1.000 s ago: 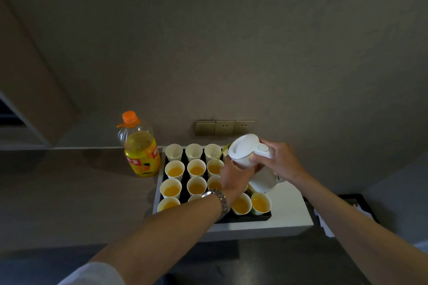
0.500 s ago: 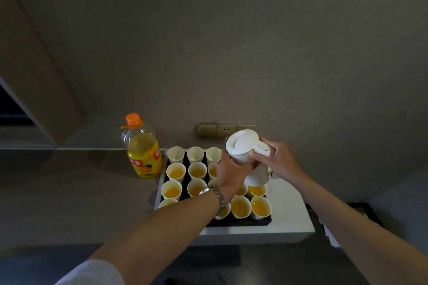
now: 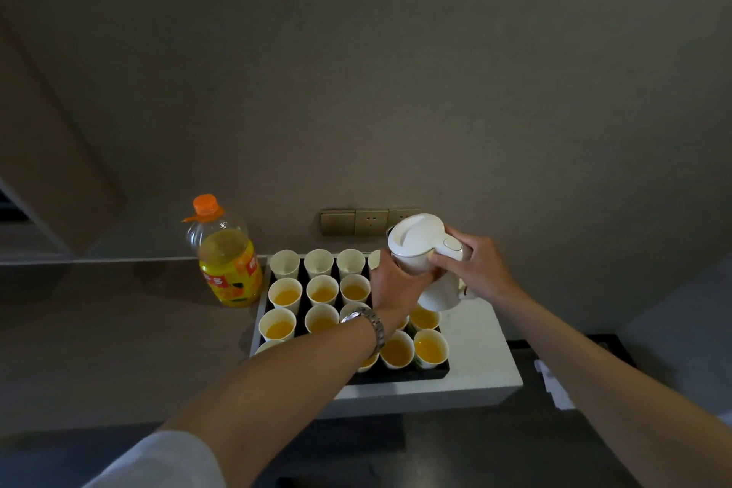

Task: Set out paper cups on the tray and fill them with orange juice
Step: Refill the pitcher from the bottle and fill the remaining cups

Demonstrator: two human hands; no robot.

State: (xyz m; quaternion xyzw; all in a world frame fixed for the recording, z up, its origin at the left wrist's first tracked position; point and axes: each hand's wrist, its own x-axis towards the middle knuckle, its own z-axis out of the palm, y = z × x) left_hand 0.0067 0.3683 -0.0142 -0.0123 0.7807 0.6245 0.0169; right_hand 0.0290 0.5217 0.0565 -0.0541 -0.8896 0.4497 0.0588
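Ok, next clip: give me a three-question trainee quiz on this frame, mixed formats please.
1. True or false: every paper cup in the back row of the tray already holds juice.
2. What does the right hand grip? A) the juice bottle B) the white jug C) a cup
3. Fill in: the bottle stands to the ___ of the tray, as seen by the camera.

Key: 1 false, the back row looks empty; 2 B, with the left hand steadying the jug body; 3 left.
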